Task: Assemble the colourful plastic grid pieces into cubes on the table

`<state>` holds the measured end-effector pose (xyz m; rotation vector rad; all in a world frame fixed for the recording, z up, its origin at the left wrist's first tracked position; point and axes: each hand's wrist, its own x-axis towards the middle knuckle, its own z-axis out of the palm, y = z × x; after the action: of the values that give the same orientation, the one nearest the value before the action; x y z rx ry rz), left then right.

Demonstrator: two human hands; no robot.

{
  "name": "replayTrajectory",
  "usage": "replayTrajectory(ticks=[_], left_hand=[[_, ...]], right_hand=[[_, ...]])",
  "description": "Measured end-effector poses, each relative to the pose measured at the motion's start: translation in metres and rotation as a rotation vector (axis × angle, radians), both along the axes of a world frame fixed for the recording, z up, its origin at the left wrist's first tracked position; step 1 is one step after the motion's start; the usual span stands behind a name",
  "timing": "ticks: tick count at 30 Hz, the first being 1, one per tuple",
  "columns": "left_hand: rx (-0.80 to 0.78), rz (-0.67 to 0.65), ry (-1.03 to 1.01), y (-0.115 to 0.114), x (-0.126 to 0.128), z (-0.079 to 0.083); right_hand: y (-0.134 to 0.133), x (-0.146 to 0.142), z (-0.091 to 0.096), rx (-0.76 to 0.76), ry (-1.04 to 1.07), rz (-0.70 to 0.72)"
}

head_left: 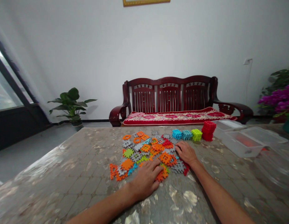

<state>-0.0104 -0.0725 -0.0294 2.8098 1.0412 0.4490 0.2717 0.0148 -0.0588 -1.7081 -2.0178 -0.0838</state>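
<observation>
A spread of loose plastic interlocking pieces in orange, grey, green, blue and red lies on the table. My left hand rests palm down over its near edge, fingers stretched out, beside an orange piece. At the right side of the spread is my right hand, its fingers loosely extended against the edge of the grey pieces; no held piece shows. Between the hands lie an orange windowed square and a grey lattice piece. My palms hide some pieces.
Behind my right hand stand stacks: blue, teal, lime green and a taller red one. Clear plastic boxes occupy the right side. A wooden bench stands beyond the table, with a potted plant at left.
</observation>
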Motion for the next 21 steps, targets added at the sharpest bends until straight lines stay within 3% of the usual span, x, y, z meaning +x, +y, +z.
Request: replayTrajectory(ticks=[4,9,14,18,21], left_hand=[[-0.010,0.017,-0.014,0.007,-0.011,0.002],[-0.033,0.131,-0.117,0.015,-0.021,0.006],[-0.046,0.322,-0.280,0.036,-0.031,0.016],[-0.090,0.538,-0.278,0.052,-0.041,0.026],[-0.076,0.618,-0.255,0.060,-0.050,0.027]], right_hand=[[0.000,0.000,0.000,-0.002,-0.022,-0.002],[0.002,0.001,-0.002,0.003,-0.005,-0.002],[0.002,0.001,-0.002,-0.003,-0.003,-0.008],[0.002,0.001,-0.003,-0.007,0.001,-0.018],[0.003,0.002,-0.004,0.000,-0.002,-0.015]])
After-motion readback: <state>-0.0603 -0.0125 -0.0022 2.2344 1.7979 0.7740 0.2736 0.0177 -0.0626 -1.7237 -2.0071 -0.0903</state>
